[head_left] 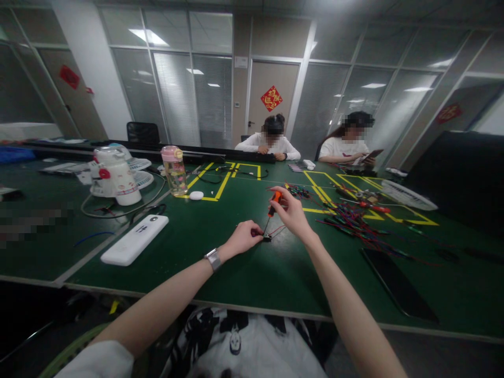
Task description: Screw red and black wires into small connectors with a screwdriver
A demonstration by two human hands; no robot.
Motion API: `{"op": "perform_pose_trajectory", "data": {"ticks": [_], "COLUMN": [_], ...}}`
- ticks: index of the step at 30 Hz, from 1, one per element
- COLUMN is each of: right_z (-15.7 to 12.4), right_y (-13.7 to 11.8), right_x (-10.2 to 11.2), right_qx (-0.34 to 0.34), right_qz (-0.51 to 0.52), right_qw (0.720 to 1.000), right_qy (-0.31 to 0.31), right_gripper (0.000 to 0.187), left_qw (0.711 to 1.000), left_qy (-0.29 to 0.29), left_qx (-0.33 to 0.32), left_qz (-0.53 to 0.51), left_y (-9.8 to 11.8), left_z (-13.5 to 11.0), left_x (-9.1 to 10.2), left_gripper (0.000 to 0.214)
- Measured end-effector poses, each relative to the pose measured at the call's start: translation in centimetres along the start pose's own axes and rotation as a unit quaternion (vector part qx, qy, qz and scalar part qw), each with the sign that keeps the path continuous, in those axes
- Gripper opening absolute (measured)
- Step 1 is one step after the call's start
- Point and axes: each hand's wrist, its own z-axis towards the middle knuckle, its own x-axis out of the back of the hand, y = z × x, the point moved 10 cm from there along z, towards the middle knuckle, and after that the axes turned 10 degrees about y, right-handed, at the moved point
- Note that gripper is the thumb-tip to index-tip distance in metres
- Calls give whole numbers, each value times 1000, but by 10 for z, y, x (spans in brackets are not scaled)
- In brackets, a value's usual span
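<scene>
Right grip [292, 211] grasped stiff screwdriver [276, 198] by handle, tip at small wired part [268, 238] on desk [244, 283]; left grip [244, 238] beside part, pinch unclear; part looked light, fragile; edges seemed safest hold

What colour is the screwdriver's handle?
Orange and black: the screwdriver handle is in the right hand, seen best in the head view.

A green-topped worktable [255, 283], marked with yellow tape [224, 185], carries a small circuit board [267, 238] with red wires near its front middle. To the left lie a white power bank [136, 240], a white earbud case [196, 195] and a pink-lidded bottle [174, 170], upright; to the right, a tangle of red and dark wires [350, 218] and, near the front edge, a black smartphone [397, 286].
</scene>
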Motion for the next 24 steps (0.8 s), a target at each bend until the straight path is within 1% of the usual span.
{"op": "perform_pose_trajectory", "data": {"ticks": [3,6,8,10,12,15,17,19,24], "right_z": [-2,-6,-8,-8,-7,-5,-4,-5,-9], "right_y": [4,5,5,6,6,3,-2,-7,-15], "right_x": [-2,-1,-1,-1,3,11,14,13,3], "right_qx": [-4,1,-7,-30,-52,-52,-42,-32,-24], "right_qz": [56,84,98,117,121,84,68,71,117], "right_qw": [998,996,995,993,991,992,992,993,993], "right_qy": [-27,-22,-15,1,32,82,95,85,22], "right_gripper": [32,33,35,35,31,23,19,19,26], "left_qw": [1000,1000,1000,1000,1000,1000,1000,1000,1000], "left_qy": [0,-3,-4,-4,-5,-7,-5,-4,-3], "left_qx": [2,1,-4,-8,-9,-10,-11,-12,-12], "left_qz": [0,-11,-15,-13,-11,-13,-16,-20,-28], "left_y": [-1,-1,1,2,3,4,3,3,1], "left_z": [0,0,0,0,-1,-1,-1,-1,0], "left_x": [0,-1,-1,0,0,0,0,0,-1], "left_gripper": [15,15,15,14,14,14,14,14,15]}}
